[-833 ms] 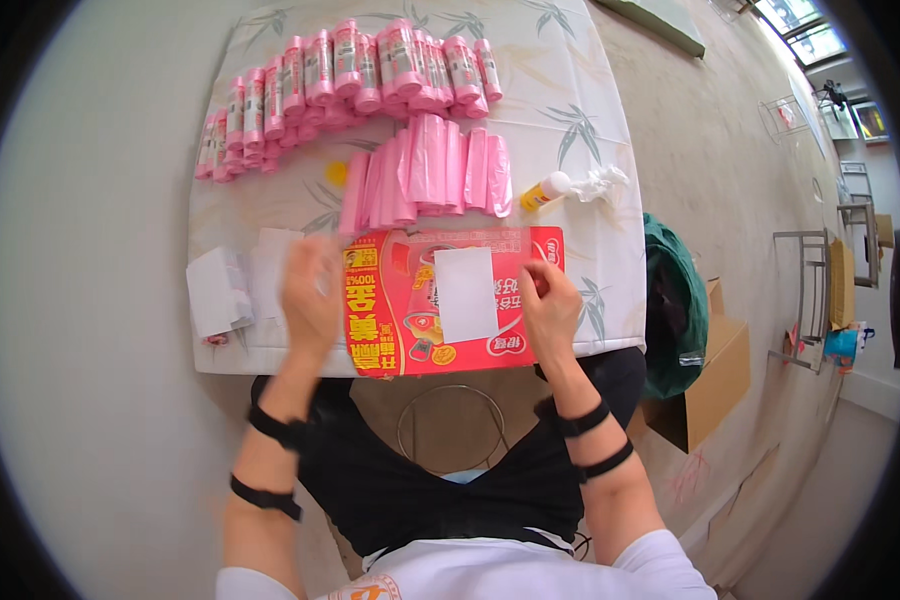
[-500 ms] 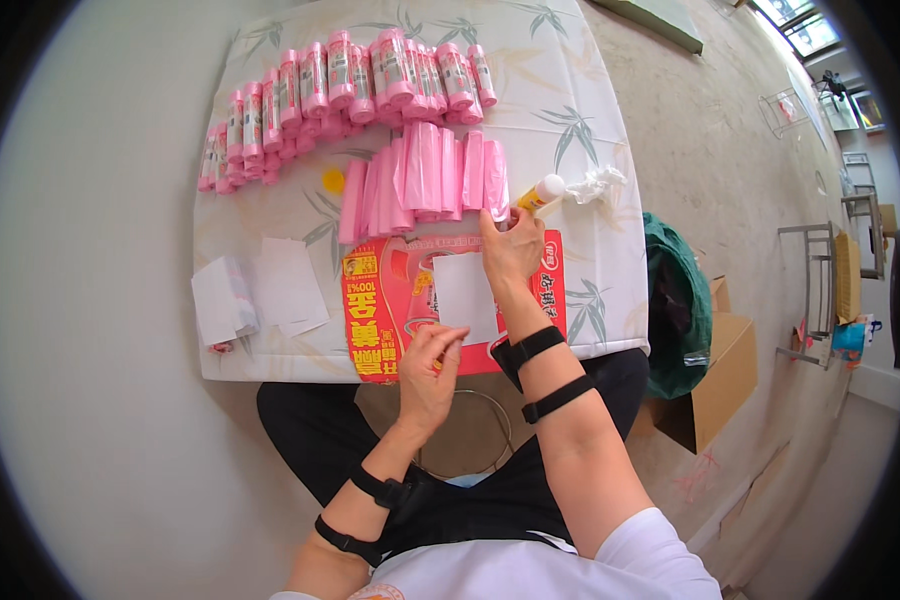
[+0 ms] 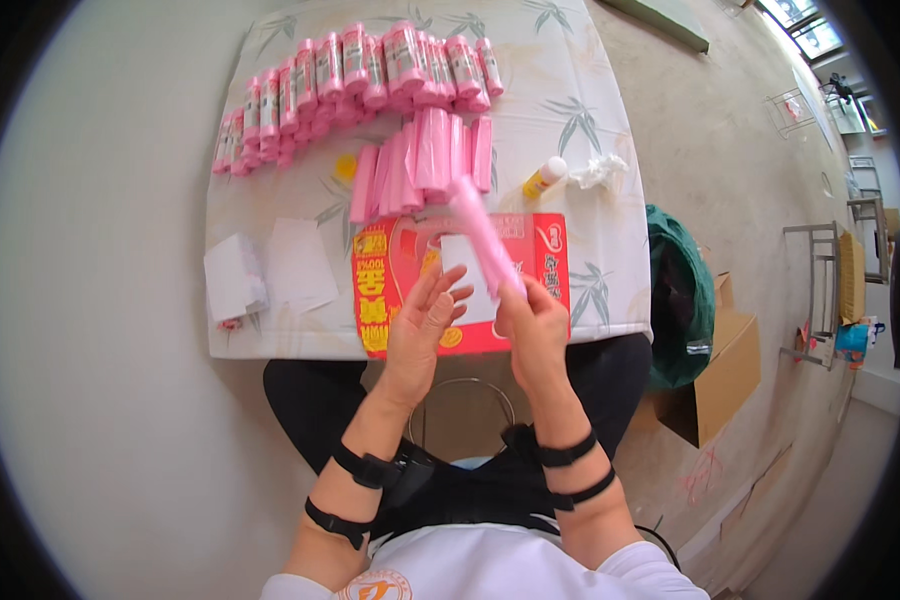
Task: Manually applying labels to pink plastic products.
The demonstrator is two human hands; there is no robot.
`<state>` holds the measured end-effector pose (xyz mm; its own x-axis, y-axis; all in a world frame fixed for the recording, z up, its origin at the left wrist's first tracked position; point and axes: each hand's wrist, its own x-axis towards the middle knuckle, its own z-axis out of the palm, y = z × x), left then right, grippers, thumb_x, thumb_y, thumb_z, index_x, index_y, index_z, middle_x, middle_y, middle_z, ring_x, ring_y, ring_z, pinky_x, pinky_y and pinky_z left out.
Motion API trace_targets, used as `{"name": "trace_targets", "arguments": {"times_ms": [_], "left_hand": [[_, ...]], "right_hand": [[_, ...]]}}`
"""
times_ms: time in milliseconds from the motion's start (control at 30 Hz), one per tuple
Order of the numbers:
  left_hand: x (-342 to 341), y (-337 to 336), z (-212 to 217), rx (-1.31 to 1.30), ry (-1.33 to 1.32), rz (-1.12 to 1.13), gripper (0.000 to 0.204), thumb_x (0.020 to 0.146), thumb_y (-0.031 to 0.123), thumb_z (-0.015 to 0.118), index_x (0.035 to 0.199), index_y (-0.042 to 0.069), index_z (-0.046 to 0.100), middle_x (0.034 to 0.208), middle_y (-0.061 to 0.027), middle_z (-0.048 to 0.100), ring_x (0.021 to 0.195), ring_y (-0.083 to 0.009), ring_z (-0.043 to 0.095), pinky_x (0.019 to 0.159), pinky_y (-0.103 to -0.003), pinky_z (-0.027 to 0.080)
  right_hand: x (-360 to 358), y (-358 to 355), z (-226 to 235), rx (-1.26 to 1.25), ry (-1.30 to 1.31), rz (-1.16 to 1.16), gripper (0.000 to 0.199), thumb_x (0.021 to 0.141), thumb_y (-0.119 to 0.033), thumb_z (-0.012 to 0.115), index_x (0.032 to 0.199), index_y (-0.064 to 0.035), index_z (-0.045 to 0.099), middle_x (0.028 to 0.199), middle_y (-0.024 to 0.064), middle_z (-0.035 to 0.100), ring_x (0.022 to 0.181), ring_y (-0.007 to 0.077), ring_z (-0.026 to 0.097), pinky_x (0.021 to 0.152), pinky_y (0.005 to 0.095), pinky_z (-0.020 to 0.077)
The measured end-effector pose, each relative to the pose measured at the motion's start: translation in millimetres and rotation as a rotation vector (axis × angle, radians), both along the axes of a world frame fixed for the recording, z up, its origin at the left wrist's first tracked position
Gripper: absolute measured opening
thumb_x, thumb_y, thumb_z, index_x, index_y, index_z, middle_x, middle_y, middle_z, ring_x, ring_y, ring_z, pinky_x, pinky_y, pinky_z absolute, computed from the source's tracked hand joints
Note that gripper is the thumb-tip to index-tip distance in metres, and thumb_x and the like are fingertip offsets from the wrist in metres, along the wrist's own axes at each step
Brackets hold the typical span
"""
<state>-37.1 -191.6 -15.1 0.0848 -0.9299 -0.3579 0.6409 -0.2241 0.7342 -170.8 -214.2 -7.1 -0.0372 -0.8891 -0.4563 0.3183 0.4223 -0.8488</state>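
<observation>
At the near table edge, over the red flat package [image 3: 410, 285], a pink roll [image 3: 485, 235] is gripped at its lower end by the right hand [image 3: 532, 330], fingers closed round it. The roll's long axis runs up and to the left, away from the body, its free end tilted toward the far rolls. The left hand [image 3: 422, 320] is held just beside it on the left, fingers loosely spread and holding nothing; whether the fingertips touch the roll cannot be told.

A white label [image 3: 462, 272] is seen on the package, partly hidden by both hands. Further left, white paper slips [image 3: 270, 272] lie on the tablecloth [image 3: 590, 130]. Beyond the package, a loose heap of plain pink rolls [image 3: 420, 160]; to its right, a small glue bottle [image 3: 545, 178] and crumpled tissue [image 3: 602, 170]. Farthest off, a row of banded pink rolls [image 3: 360, 80].
</observation>
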Motion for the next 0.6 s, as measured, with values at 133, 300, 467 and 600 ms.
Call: {"name": "trace_targets", "arguments": {"times_ms": [133, 300, 467, 600], "left_hand": [[21.2, 28.9, 36.7, 0.023, 0.036, -0.249, 0.041, 0.092, 0.013, 0.058, 0.129, 0.001, 0.047, 0.121, -0.0104, 0.058, 0.108, -0.0199, 0.058, 0.094, -0.034, 0.047], [17.7, 78.6, 69.7, -0.104, -0.032, -0.198, 0.04, 0.09, 0.01, 0.059, 0.127, 0.001, 0.048, 0.119, -0.0112, 0.058, 0.109, -0.0201, 0.058, 0.095, -0.036, 0.046], [17.7, 109.6, 94.0, -0.075, -0.015, -0.129, 0.045, 0.09, 0.02, 0.06, 0.129, 0.002, 0.045, 0.119, -0.0093, 0.055, 0.111, -0.0179, 0.055, 0.096, -0.036, 0.044], [12.4, 126.9, 102.7, -0.112, 0.12, -0.129, 0.042, 0.09, 0.02, 0.058, 0.126, 0.002, 0.045, 0.117, -0.0089, 0.055, 0.109, -0.0175, 0.055, 0.095, -0.035, 0.044]], "right_hand": [[-22.3, 55.7, 44.4, 0.068, -0.075, 0.299, 0.026, 0.083, -0.01, 0.067, 0.104, 0.0033, 0.061, 0.085, 0.0014, 0.062, 0.069, 0.0044, 0.055, 0.059, 0.0188, 0.0432], [-34.2, 81.1, 80.6, -0.026, -0.103, 0.503, 0.034, 0.082, -0.003, 0.068, 0.112, 0.0052, 0.056, 0.094, 0.0037, 0.063, 0.083, 0.0078, 0.06, 0.072, 0.0206, 0.0487], [-32.9, 99.3, 100.5, -0.203, -0.094, 0.538, 0.045, 0.079, -0.004, 0.071, 0.119, 0.0013, 0.052, 0.097, 0.005, 0.061, 0.08, 0.0078, 0.059, 0.068, 0.0199, 0.0483], [-30.9, 116.1, 103.3, -0.344, 0.021, 0.476, 0.026, 0.08, -0.006, 0.07, 0.104, 0.0003, 0.064, 0.094, 0.0037, 0.062, 0.078, 0.0073, 0.057, 0.07, 0.0206, 0.0454]]}}
